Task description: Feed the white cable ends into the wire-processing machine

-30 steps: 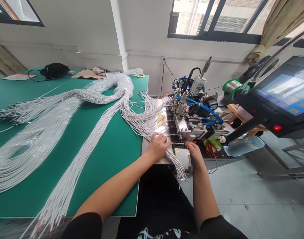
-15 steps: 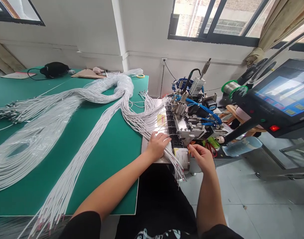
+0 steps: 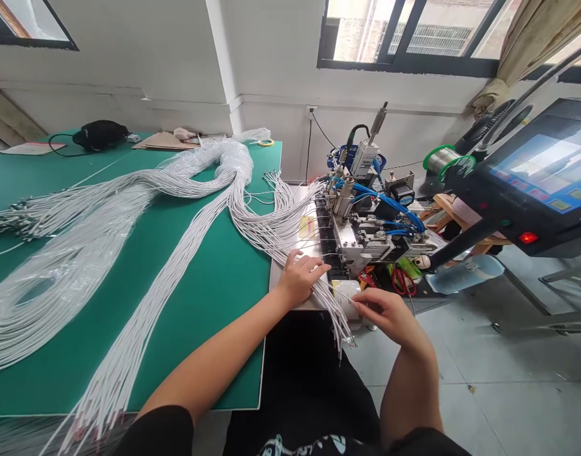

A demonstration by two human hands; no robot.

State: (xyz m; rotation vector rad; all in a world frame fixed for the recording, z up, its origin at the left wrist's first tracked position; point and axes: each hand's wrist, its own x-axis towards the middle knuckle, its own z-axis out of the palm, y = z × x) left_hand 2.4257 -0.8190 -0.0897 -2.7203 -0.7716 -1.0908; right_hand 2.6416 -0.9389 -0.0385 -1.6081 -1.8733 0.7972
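My left hand [image 3: 300, 278] lies palm down over a bundle of white cables [image 3: 266, 228] at the machine's near edge, its fingers spread and slightly bent. Just right of it, my right hand [image 3: 388, 313] pinches the end of a single white cable [image 3: 341, 292] between thumb and fingertips. This cable runs back toward the bundle by my left hand. Loose cable ends [image 3: 340, 326] hang past the edge between both hands. Beyond them stands a benchtop machine [image 3: 354, 234] with metal cylinders and blue air tubes; cables lead to its black front rail [image 3: 325, 225].
More cables, partly in clear plastic wrap [image 3: 76, 272], spread over the green table [image 3: 214, 329]. A control screen [image 3: 547, 171] on a black arm stands at the right, near a solder wire spool [image 3: 442, 163]. Red-handled scissors [image 3: 403, 280] and a clear bottle [image 3: 466, 275] lie below it.
My right hand has drawn back from the machine, toward me and downward, with a cable end in its fingers. My left hand stays on the bundle. The view has shifted slightly.
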